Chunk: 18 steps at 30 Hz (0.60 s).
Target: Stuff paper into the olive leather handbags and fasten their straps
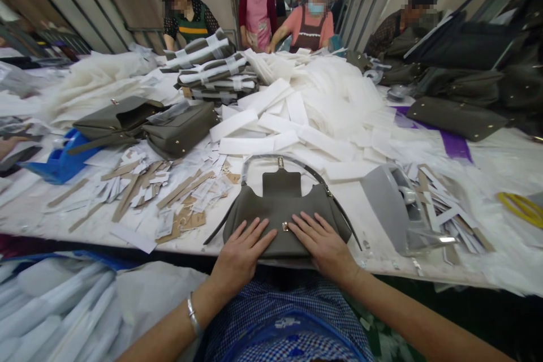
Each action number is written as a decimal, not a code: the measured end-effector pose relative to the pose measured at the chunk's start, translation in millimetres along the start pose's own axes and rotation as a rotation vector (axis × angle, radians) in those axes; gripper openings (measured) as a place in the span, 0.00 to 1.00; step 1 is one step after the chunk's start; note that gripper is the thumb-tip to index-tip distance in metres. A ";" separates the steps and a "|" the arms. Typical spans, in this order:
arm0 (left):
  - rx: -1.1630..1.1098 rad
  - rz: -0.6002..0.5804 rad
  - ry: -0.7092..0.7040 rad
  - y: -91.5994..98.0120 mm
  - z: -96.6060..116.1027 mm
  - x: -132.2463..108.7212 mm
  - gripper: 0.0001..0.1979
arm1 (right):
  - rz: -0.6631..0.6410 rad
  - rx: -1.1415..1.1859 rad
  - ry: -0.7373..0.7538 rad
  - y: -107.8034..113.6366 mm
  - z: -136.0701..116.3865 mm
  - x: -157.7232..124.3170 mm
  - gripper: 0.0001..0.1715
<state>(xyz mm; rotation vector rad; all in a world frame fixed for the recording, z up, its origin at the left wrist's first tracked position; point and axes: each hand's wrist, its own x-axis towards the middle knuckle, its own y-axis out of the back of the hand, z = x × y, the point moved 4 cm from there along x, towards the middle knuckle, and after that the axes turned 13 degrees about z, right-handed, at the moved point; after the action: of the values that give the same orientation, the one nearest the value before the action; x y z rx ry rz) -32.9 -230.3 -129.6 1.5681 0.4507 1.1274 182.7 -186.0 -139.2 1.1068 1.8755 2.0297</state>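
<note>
A grey-green handbag (281,203) lies flat at the near edge of the white table (373,263), its flap folded back and its handle arched away from me. My left hand (242,250) rests palm down on the bag's lower left, fingers spread. My right hand (323,243) lies flat on its lower right, next to the small gold clasp (285,227). Neither hand grips anything.
Two more grey bags (148,124) lie at the left by a blue tray (63,161). Paper tags and card strips (169,192) litter the table. White foam sheets (305,107) pile up behind. A grey box (388,203) stands at right. Several people work at the far side.
</note>
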 end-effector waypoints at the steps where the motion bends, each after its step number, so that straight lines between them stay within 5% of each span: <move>1: -0.011 -0.019 0.016 0.1 4.4 -0.3 0.33 | -0.007 0.030 -0.016 -1.3 -0.5 -0.8 0.47; 6: -0.024 0.020 0.006 -2.0 24.8 5.6 0.33 | -0.062 0.148 -0.111 2.7 -6.3 0.2 0.52; 11: 0.076 0.145 -0.058 -18.2 25.7 6.0 0.34 | -0.175 0.421 -0.115 31.5 4.9 24.2 0.35; 13: 0.099 0.210 -0.074 -21.6 23.6 5.4 0.34 | -0.148 0.519 -0.164 46.6 26.3 45.6 0.21; 18: 0.101 0.391 -0.099 -32.2 20.2 4.4 0.34 | 0.161 0.331 -0.398 62.6 124.3 101.7 0.14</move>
<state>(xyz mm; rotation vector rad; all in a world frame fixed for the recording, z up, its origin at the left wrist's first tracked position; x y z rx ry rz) -5.2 -227.3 -155.8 1.8435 0.1372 1.3283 207.9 -41.2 -49.1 1.6486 1.9956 1.4455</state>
